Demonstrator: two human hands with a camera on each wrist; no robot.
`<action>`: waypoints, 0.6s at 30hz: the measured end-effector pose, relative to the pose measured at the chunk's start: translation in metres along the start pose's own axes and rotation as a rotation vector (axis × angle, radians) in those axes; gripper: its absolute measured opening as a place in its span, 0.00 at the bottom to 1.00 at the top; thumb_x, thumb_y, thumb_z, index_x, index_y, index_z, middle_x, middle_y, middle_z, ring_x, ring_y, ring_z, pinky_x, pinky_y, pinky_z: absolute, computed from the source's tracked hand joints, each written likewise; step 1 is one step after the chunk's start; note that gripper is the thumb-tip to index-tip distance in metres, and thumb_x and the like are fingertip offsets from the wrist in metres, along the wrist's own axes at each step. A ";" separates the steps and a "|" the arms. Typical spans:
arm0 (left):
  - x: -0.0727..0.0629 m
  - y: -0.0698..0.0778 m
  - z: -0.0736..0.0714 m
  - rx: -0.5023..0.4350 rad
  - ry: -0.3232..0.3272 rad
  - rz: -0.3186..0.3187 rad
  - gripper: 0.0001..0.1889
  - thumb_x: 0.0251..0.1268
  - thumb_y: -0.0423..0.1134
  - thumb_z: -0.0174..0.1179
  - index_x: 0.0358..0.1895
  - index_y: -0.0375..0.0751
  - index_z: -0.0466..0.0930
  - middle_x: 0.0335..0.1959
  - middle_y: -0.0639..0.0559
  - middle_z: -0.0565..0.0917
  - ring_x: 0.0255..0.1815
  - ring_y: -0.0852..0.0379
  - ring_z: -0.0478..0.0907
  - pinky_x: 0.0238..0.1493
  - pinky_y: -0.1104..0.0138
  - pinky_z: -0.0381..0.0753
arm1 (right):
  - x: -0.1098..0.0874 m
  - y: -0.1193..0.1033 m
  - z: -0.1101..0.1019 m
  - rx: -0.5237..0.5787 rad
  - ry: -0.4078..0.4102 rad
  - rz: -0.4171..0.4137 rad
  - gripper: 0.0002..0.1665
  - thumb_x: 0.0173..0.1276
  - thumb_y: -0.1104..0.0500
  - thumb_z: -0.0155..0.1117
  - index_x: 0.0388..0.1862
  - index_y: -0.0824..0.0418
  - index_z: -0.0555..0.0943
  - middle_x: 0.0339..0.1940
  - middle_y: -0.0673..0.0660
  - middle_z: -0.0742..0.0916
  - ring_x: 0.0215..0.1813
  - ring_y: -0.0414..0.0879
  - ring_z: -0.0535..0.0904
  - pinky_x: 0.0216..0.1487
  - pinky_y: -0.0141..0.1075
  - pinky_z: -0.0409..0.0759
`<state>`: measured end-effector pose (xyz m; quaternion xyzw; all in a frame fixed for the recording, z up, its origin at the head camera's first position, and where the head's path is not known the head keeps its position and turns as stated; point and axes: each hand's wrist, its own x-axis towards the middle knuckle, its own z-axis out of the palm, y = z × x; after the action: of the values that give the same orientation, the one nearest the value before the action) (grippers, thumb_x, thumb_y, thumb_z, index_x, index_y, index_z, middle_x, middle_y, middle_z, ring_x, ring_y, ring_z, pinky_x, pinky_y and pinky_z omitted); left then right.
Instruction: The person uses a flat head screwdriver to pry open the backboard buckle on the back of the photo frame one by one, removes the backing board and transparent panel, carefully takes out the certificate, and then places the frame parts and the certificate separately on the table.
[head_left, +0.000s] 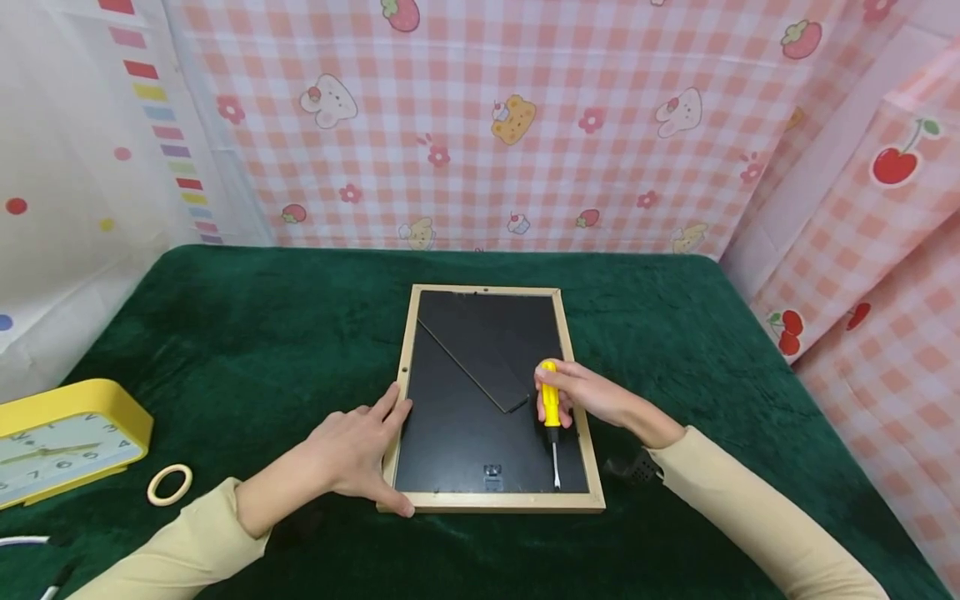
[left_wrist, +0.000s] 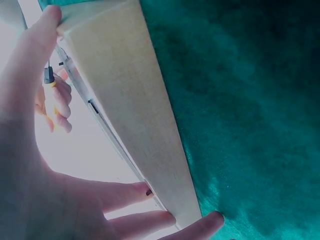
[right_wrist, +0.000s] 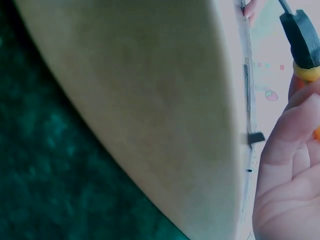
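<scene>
A picture frame (head_left: 491, 502) with a light wooden rim lies back side up, its black backing board (head_left: 457, 433) showing. A folded-in stand (head_left: 468, 367) crosses the board diagonally. My left hand (head_left: 360, 454) rests on the frame's near left corner, thumb at the bottom edge and fairly straight fingers (left_wrist: 125, 195) along the left side. Over the right part of the board, my right hand (head_left: 577, 392) grips a screwdriver (head_left: 551, 400) by its yellow handle. Its metal shaft points down toward the near rim; whether the tip touches the board, I cannot tell.
On the left of the green cloth-covered table (head_left: 262, 333) stand a yellow clock (head_left: 112, 408) and a cream ring (head_left: 169, 485). White, dark-ended items (head_left: 26, 540) lie at the near left edge. A dark strap-like object (head_left: 637, 468) is beside the right wrist. Patterned curtains hang behind.
</scene>
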<state>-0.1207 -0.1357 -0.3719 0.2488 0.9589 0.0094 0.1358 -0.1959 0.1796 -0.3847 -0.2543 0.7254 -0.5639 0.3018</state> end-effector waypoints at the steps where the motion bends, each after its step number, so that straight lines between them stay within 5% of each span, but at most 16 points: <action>1: 0.000 0.000 0.000 0.002 0.004 0.000 0.66 0.19 0.80 0.53 0.66 0.38 0.53 0.67 0.40 0.49 0.51 0.44 0.69 0.32 0.60 0.72 | 0.000 0.001 0.000 0.001 0.001 0.002 0.21 0.72 0.55 0.38 0.40 0.76 0.62 0.26 0.64 0.80 0.17 0.50 0.72 0.23 0.34 0.74; 13: -0.001 0.000 0.003 0.030 0.062 0.012 0.66 0.18 0.82 0.50 0.65 0.37 0.56 0.66 0.38 0.52 0.48 0.44 0.71 0.30 0.61 0.73 | -0.004 -0.001 0.007 -0.023 0.073 0.062 0.21 0.72 0.53 0.39 0.39 0.74 0.63 0.25 0.62 0.80 0.16 0.47 0.72 0.21 0.33 0.73; 18: -0.001 0.000 0.004 0.019 0.060 0.011 0.66 0.18 0.82 0.50 0.65 0.37 0.56 0.66 0.38 0.52 0.48 0.44 0.71 0.30 0.61 0.72 | -0.016 -0.013 0.012 -0.070 0.129 -0.007 0.17 0.73 0.58 0.38 0.38 0.75 0.65 0.25 0.63 0.81 0.18 0.54 0.74 0.21 0.35 0.74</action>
<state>-0.1188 -0.1358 -0.3755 0.2549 0.9613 0.0086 0.1044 -0.1758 0.1793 -0.3720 -0.2306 0.7617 -0.5543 0.2435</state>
